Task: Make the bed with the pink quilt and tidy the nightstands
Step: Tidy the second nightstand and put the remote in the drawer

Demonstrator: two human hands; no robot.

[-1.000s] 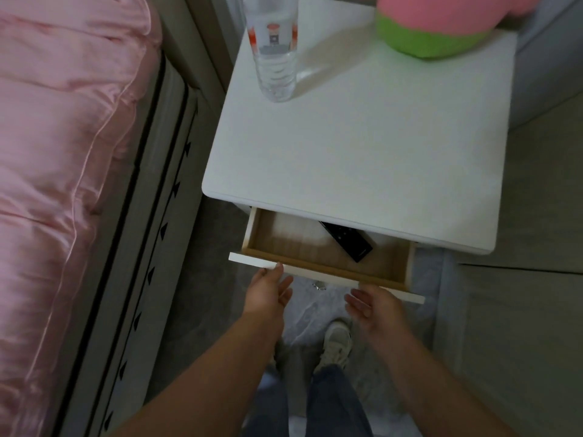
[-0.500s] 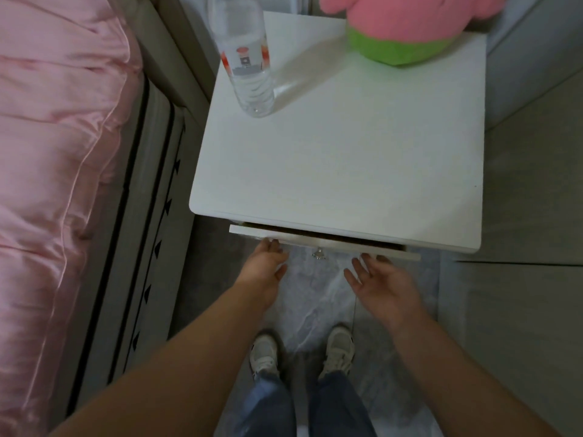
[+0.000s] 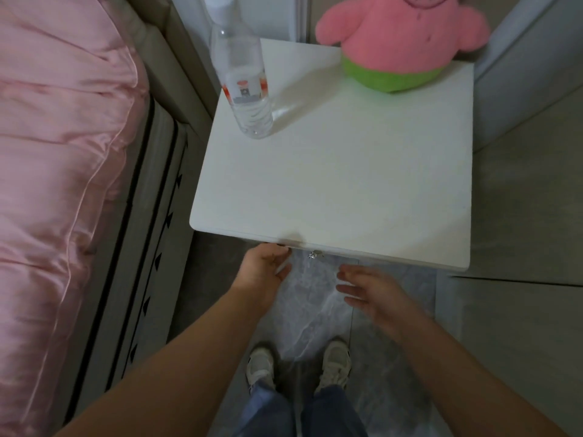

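Note:
A white nightstand (image 3: 340, 184) stands in front of me, its drawer pushed in so that only the small metal knob (image 3: 314, 254) shows under the front edge. My left hand (image 3: 263, 269) touches the drawer front just left of the knob with straight fingers. Held a little away from the nightstand, my right hand (image 3: 369, 290) is empty with its fingers spread. A clear water bottle (image 3: 241, 77) stands at the top's back left corner. A pink and green plush toy (image 3: 400, 39) sits at the back right. The pink quilt (image 3: 56, 171) covers the bed on the left.
The grey upholstered bed frame (image 3: 148, 247) runs along the left between quilt and nightstand. A pale wall panel (image 3: 523, 74) rises right of the nightstand. My feet in light sneakers (image 3: 262, 364) stand on the grey marbled floor (image 3: 511, 342).
The drawer, open a second ago with a black remote inside, has been pushed fully in by both hands. My right hand has since drawn back from the drawer front.

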